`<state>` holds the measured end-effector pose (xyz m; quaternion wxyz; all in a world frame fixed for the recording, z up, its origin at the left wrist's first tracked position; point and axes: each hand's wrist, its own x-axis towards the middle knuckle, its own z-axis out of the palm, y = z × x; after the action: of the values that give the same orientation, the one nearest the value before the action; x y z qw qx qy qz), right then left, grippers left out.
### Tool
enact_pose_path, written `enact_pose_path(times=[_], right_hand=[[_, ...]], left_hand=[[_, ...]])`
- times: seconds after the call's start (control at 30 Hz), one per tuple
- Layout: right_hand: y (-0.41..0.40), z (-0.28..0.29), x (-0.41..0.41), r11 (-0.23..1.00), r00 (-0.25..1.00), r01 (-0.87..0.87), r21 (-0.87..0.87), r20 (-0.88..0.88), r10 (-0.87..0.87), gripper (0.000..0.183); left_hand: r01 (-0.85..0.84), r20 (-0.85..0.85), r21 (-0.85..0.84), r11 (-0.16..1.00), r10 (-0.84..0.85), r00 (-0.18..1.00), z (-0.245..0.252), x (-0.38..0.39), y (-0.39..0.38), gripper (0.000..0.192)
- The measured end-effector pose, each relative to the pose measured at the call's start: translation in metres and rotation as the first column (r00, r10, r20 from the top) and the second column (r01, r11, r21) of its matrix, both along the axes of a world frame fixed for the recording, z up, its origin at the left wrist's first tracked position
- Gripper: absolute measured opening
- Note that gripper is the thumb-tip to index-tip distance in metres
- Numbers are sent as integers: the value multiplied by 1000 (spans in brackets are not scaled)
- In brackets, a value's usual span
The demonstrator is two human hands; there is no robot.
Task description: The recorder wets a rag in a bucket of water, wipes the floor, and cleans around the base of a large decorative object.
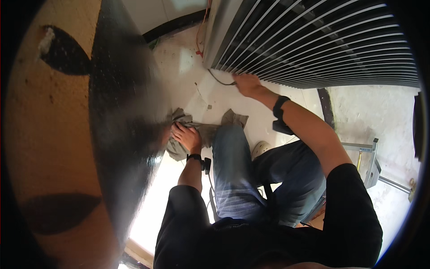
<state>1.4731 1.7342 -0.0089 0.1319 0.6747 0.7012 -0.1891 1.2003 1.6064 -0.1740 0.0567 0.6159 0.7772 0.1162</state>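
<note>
My left hand (187, 136) lies on a crumpled grey cloth (208, 130), fingertips close to a glossy black panel (131, 101). Whether the fingers grip the cloth or only press on it is unclear. The cloth spreads over the pale floor and runs behind my bent knee in blue jeans (231, 161). Farther out, my right hand (248, 84) reaches to the lower edge of a metal unit with a slatted grille (312, 43). Its fingertips are partly hidden there. A dark cable (219, 80) curves from the unit's corner to these fingers; I cannot tell whether they hold it.
Left of me, the black panel adjoins a tan surface (57, 134) with dark leaf shapes. An orange-red wire (200, 47) hangs by the unit's side. On the right is a metal frame (372, 164). A light-coloured clog (261, 148) shows behind my knee.
</note>
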Motion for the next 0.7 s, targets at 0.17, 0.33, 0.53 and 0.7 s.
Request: enact_pose_path(times=[0.17, 0.33, 0.53, 0.7], right_hand=[[-27, 3, 39, 989, 986, 115, -91, 134, -102, 48], [-49, 44, 87, 960, 996, -15, -278, -93, -12, 32], [-63, 144, 84, 967, 955, -255, -13, -161, 250, 26], [-65, 187, 141, 952, 950, -279, 124, 182, 254, 26]], left_hand=[[-2, -7, 10, 1000, 2, 1000, 2, -7, -2, 61], [25, -7, -14, 1000, -25, 1000, -2, 8, 3, 61], [21, -96, -12, 1000, -22, 995, -13, -7, -3, 59], [44, -72, -57, 997, -48, 996, -9, 15, 2, 60]])
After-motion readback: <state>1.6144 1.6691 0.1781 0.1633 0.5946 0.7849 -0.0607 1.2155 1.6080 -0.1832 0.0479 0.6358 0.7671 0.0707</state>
